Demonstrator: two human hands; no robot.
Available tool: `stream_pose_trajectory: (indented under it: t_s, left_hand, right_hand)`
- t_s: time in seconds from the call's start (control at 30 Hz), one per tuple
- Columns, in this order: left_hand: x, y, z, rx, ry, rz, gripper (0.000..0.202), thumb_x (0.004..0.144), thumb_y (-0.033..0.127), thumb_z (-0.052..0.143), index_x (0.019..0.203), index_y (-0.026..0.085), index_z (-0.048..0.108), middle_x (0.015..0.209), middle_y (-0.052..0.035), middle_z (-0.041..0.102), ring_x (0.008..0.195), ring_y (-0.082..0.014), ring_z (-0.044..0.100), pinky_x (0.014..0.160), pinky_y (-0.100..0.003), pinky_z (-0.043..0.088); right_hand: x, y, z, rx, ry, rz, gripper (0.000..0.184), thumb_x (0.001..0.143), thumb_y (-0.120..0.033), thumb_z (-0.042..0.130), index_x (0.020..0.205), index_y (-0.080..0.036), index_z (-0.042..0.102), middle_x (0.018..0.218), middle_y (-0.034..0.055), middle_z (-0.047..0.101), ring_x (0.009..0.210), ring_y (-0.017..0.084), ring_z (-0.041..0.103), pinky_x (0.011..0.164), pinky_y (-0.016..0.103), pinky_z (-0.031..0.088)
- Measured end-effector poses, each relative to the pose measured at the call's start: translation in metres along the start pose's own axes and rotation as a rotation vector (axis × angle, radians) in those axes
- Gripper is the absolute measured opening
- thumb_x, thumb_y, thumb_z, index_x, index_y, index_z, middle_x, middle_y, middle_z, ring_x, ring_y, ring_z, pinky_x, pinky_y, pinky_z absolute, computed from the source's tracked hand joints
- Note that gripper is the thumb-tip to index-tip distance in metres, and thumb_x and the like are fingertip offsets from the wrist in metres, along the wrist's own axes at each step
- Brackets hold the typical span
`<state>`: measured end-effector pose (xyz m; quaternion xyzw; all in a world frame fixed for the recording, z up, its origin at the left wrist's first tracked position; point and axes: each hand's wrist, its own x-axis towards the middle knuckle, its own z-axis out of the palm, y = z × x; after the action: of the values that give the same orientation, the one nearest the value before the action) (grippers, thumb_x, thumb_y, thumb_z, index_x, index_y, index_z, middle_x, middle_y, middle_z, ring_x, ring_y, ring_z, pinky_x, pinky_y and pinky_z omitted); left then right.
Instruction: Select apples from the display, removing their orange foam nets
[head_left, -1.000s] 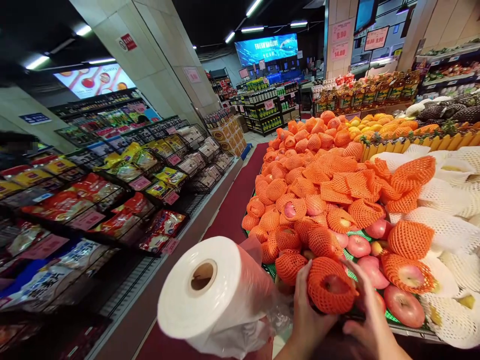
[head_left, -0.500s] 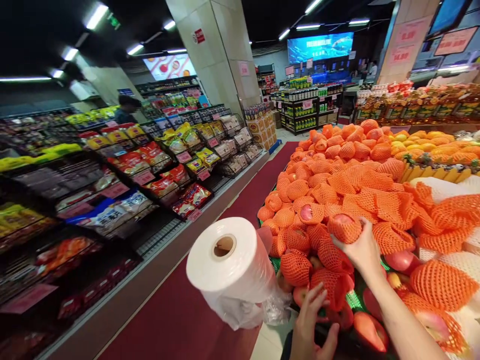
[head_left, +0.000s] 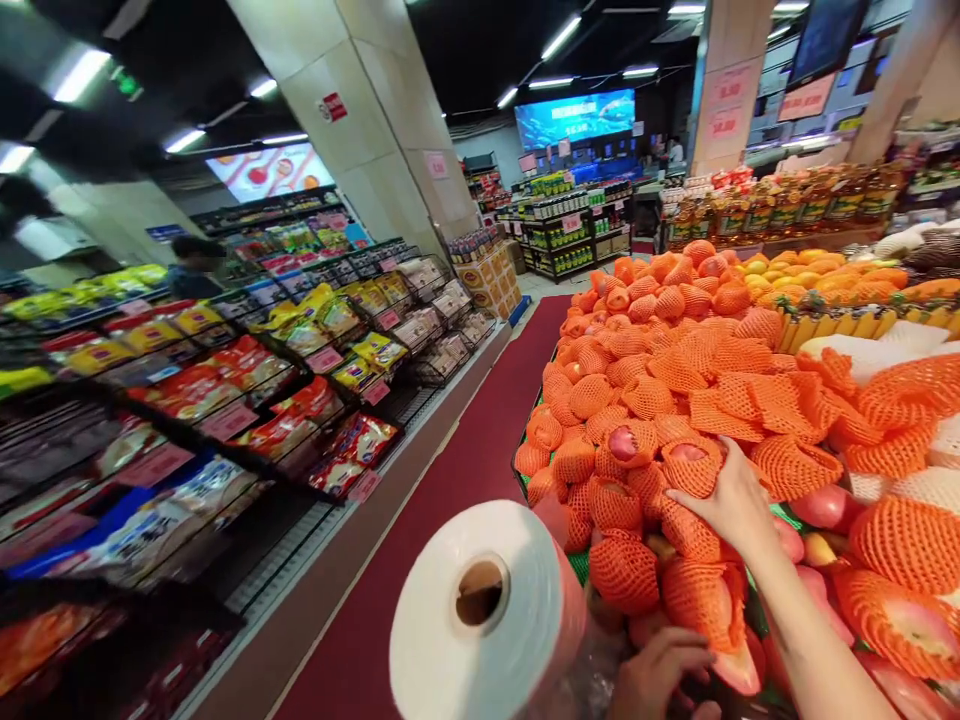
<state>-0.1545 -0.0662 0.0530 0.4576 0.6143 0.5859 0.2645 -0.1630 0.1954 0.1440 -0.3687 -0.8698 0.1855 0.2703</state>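
Note:
My right hand (head_left: 731, 500) reaches into a pile of apples wrapped in orange foam nets (head_left: 645, 400) and its fingers curl over one netted apple (head_left: 691, 465) on top of the heap. My left hand (head_left: 664, 680) is low at the bottom edge, fingers bent against a netted apple (head_left: 705, 600) at the front of the display. A roll of thin plastic bags (head_left: 484, 610) hangs just left of that hand, its cardboard core facing me.
A red carpet aisle (head_left: 480, 440) runs between the fruit stand and slanted racks of packaged snacks (head_left: 247, 390) on the left. White-netted fruit (head_left: 915, 490) and oranges (head_left: 832, 275) lie further right. A person (head_left: 191, 265) stands behind the racks. A square pillar (head_left: 360, 110) rises ahead.
My right hand let go of the low netted apple and moved up to one higher on the pile. My left hand dropped toward the bottom edge. The view swung left, then partly back.

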Motion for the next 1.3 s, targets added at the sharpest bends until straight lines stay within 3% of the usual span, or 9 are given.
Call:
stream_pose_trajectory:
  t_s: [0.17,0.3,0.5,0.63,0.8,0.93,1.1,1.23,1.3]
  left_hand:
    - [-0.011,-0.01,-0.032,-0.027,-0.404,-0.098,0.048,0.094,0.064,0.058,0.126,0.033,0.078,0.123,-0.0181,0.075,0.091,-0.0338,0.077,0.07,-0.043,0.064]
    - [-0.015,0.001,-0.043,-0.073,-0.502,-0.096,0.043,0.097,0.058,0.056,0.131,0.038,0.074,0.127,-0.0145,0.074,0.095,-0.0335,0.077,0.07,-0.045,0.065]
    - [-0.005,0.019,-0.036,-0.083,-0.383,0.193,0.042,0.09,0.038,0.067,0.129,0.022,0.071,0.122,-0.0159,0.074,0.102,-0.0293,0.075,0.082,-0.04,0.066]
    - [0.004,0.034,-0.029,0.106,-0.315,0.072,0.047,0.081,0.016,0.065,0.127,0.02,0.068,0.129,-0.0148,0.068,0.116,-0.0286,0.069,0.083,-0.037,0.064]
    - [0.009,0.043,-0.016,0.263,-0.232,-0.044,0.042,0.084,0.012,0.062,0.125,0.022,0.066,0.138,-0.0135,0.061,0.127,-0.0294,0.06,0.111,-0.056,0.053]
    - [0.014,0.039,-0.009,0.405,-0.149,0.023,0.039,0.087,0.012,0.062,0.125,0.021,0.064,0.142,-0.0145,0.058,0.133,-0.0311,0.055,0.114,-0.06,0.049]
    - [0.031,0.021,-0.002,0.703,-0.031,0.193,0.051,0.085,0.012,0.064,0.135,0.019,0.058,0.153,-0.0176,0.052,0.143,-0.0367,0.046,0.116,-0.064,0.045]
    - [0.042,0.005,0.009,0.832,0.003,0.145,0.071,0.076,0.019,0.079,0.143,0.023,0.055,0.151,-0.0147,0.056,0.139,-0.0388,0.05,0.119,-0.065,0.039]
    - [0.043,-0.003,0.014,0.867,0.014,0.108,0.074,0.074,0.022,0.083,0.143,0.024,0.055,0.15,-0.0128,0.057,0.137,-0.0376,0.052,0.12,-0.063,0.038]
  right_hand:
    - [-0.025,0.003,0.019,0.073,0.262,-0.08,0.133,0.074,-0.096,0.058,0.16,0.0,0.025,0.153,0.0332,0.04,0.142,0.049,0.042,0.116,0.062,0.038]
    - [-0.038,0.003,0.009,0.064,0.162,-0.165,0.111,0.088,-0.085,0.055,0.163,-0.01,0.025,0.157,0.0253,0.042,0.145,0.042,0.043,0.12,0.059,0.037]
    - [-0.049,0.009,-0.031,0.047,0.064,-0.171,0.096,0.096,-0.076,0.053,0.168,-0.021,0.022,0.167,0.0178,0.034,0.152,0.037,0.038,0.124,0.059,0.037]
    - [-0.061,0.021,-0.041,0.183,0.02,-0.13,0.092,0.096,-0.069,0.06,0.167,-0.024,0.023,0.165,0.0163,0.04,0.151,0.034,0.043,0.125,0.058,0.037]
    - [-0.067,0.05,-0.024,0.404,-0.132,-0.03,0.085,0.095,-0.069,0.06,0.163,-0.024,0.034,0.162,0.0153,0.045,0.15,0.033,0.045,0.125,0.06,0.036]
    - [-0.067,0.06,-0.018,0.419,-0.141,-0.039,0.079,0.097,-0.066,0.059,0.16,-0.023,0.039,0.162,0.014,0.045,0.15,0.031,0.045,0.125,0.057,0.036]
    - [-0.072,0.06,-0.039,0.116,-0.065,-0.055,0.065,0.102,-0.061,0.05,0.152,-0.019,0.048,0.151,0.0162,0.056,0.139,0.032,0.054,0.119,0.052,0.044]
    - [-0.088,0.078,-0.057,-0.434,-0.087,0.408,0.057,0.095,-0.053,0.063,0.131,-0.009,0.062,0.135,0.0296,0.054,0.131,0.049,0.047,0.096,0.072,0.049]
    - [-0.096,0.091,-0.061,-0.562,-0.195,0.545,0.061,0.081,-0.044,0.081,0.13,-0.012,0.064,0.129,0.0274,0.054,0.126,0.049,0.048,0.084,0.071,0.053]
